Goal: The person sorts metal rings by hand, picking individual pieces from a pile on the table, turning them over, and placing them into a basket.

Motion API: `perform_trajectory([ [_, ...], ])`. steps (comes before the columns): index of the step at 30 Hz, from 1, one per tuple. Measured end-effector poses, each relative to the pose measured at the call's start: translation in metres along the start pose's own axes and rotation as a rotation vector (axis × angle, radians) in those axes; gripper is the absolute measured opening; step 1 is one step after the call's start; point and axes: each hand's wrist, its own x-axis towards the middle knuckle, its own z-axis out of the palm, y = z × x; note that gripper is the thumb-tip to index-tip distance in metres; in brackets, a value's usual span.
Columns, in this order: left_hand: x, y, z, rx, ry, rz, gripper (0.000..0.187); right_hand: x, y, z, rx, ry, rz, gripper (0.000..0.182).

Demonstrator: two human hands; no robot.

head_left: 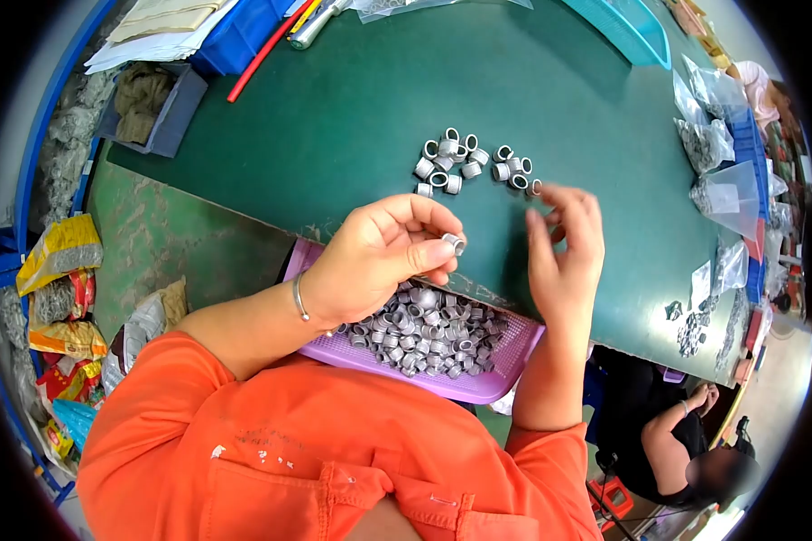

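Observation:
Between the thumb and fingers of my left hand [397, 242] is a small grey metal ring [458, 245], pinched close to the table's front edge. My right hand [566, 236] is over the green table [334, 135], thumb and fingers apart and curved, the fingertips right at a loose ring [534, 187]. That ring lies at the edge of a small group of rings [514, 166]. Just left of it sits a larger cluster of similar short, hollow rings [445, 162], some upright and some on their sides. Below my hands, a purple basket [487, 389] holds a heap of grey rings [424, 335].
At the upper left stand a grey bin [176, 113] with a cloth and a blue box [244, 41]; a red rod [266, 52] lies nearby. A turquoise basket [636, 36] is at the back. Bagged parts [726, 198] line the right side. Another person [672, 442] sits lower right.

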Motion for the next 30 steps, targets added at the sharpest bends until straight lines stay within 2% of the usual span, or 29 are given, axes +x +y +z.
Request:
perform_trajectory([
  [1,0.000,0.002,0.002,-0.003,0.054,-0.047,0.014,0.005,0.001,0.008,-0.068,0.110,0.038,0.021],
  [2,0.000,0.000,0.001,-0.011,0.059,-0.029,0.015,0.007,0.010,0.013,-0.138,0.078,0.034,0.023],
  [6,-0.001,0.001,-0.001,-0.024,0.059,-0.069,0.018,-0.001,0.012,0.012,0.038,0.070,0.028,0.027],
  [9,-0.001,0.002,0.001,0.011,0.080,-0.075,0.019,-0.015,0.004,0.009,0.916,-0.028,0.373,0.024],
  [10,-0.001,0.001,0.001,0.009,0.078,-0.082,0.019,-0.019,0.004,0.008,1.099,-0.074,0.400,0.021],
  [13,-0.001,0.000,-0.002,-0.008,0.076,-0.073,0.021,-0.027,-0.001,0.011,1.311,-0.166,0.487,0.020],
  [17,-0.001,0.002,-0.001,-0.024,0.058,-0.080,0.023,-0.030,-0.003,0.013,1.424,-0.251,0.488,0.021],
  [30,-0.001,0.000,0.001,0.006,0.070,-0.062,0.017,-0.034,-0.007,0.017,1.399,-0.258,0.438,0.020],
])
